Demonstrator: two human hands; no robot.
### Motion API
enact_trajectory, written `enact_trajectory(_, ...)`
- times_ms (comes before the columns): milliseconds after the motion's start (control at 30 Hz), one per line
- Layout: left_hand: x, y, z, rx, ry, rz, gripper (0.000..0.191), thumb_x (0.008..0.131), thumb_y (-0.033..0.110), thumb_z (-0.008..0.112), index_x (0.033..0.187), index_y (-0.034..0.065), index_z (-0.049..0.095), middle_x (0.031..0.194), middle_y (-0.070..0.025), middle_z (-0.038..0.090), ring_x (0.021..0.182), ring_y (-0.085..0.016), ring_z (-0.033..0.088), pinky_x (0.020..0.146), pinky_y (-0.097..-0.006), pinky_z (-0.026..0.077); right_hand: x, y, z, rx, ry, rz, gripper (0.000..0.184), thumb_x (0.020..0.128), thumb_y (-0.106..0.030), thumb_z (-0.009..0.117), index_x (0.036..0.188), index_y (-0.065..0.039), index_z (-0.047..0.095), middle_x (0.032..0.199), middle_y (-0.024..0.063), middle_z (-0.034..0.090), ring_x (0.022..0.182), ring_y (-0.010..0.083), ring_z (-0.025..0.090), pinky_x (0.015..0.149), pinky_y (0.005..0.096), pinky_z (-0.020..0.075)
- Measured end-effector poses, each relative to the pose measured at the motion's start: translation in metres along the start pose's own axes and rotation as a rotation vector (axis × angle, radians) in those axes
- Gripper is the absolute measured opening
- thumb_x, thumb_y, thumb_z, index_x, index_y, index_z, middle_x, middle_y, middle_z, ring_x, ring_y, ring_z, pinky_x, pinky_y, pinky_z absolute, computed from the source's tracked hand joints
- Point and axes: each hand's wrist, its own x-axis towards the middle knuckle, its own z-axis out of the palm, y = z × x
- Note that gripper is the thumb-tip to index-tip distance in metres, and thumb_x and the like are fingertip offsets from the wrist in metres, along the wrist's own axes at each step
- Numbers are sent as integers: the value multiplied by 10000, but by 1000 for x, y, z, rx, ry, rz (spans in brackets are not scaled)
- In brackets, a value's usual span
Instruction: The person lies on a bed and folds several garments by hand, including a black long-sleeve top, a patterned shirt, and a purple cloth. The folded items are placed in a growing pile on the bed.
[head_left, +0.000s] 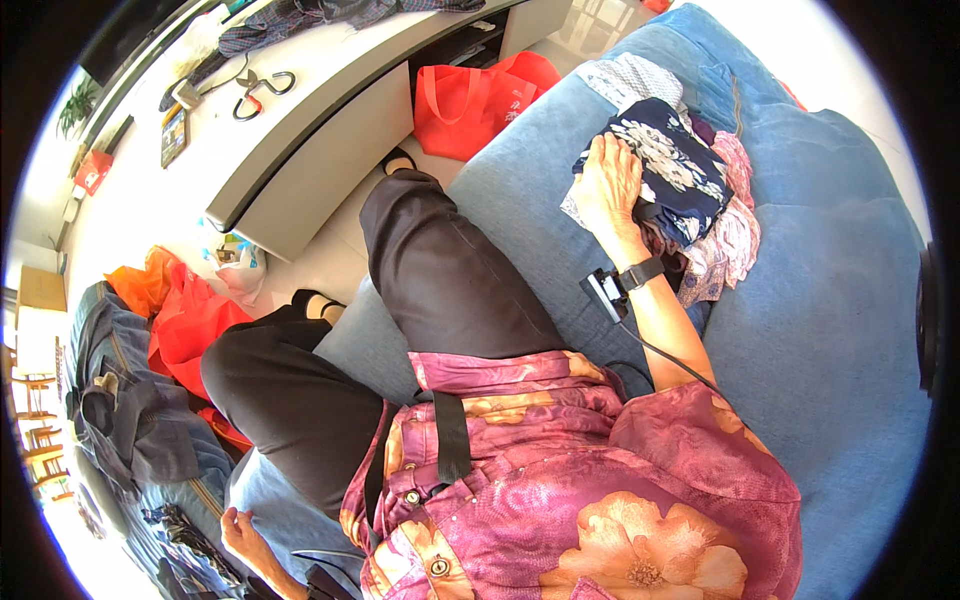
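My right hand (611, 180) lies flat, palm down, on the left edge of a folded navy garment with white flowers (667, 154). Its thumb is not clearly visible. That garment rests on a pile of clothes on a blue fabric sofa (817, 322). From under it stick out a pink patterned cloth (727, 240) and a pale patterned cloth (630, 79). My left hand (244, 536), down at the lower left beside my thigh, has loosely bent fingers and nothing visible in it. A dark patterned cloth (191, 532) lies close to it.
A red tote bag (457, 109) stands on the floor by a white cabinet (330, 157). On the cabinet top are pruning shears (251, 86) and a phone (174, 139). Dark clothes (142, 427) and a red bag (191, 322) lie to the left. A cable (667, 356) runs along my right arm.
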Motion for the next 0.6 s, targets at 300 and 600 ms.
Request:
enact_trajectory(300, 1, 15, 9, 168, 44, 48, 252, 919, 92, 537, 1064, -97, 622, 926, -214, 661, 731, -273, 661, 697, -357, 520, 4, 24, -4, 100, 23, 0, 331, 792, -136, 664, 1055, 58, 612, 1216, 224, 586, 1179, 371, 526, 1016, 459, 411)
enact_trajectory(600, -2, 13, 11, 210, 48, 45, 247, 911, 90, 529, 1071, -69, 630, 950, -210, 663, 754, -285, 670, 712, -373, 520, 13, 47, -4, 407, -113, 244, 309, 837, -163, 621, 1091, -3, 691, 1074, 233, 678, 1035, 368, 646, 902, 443, 501)
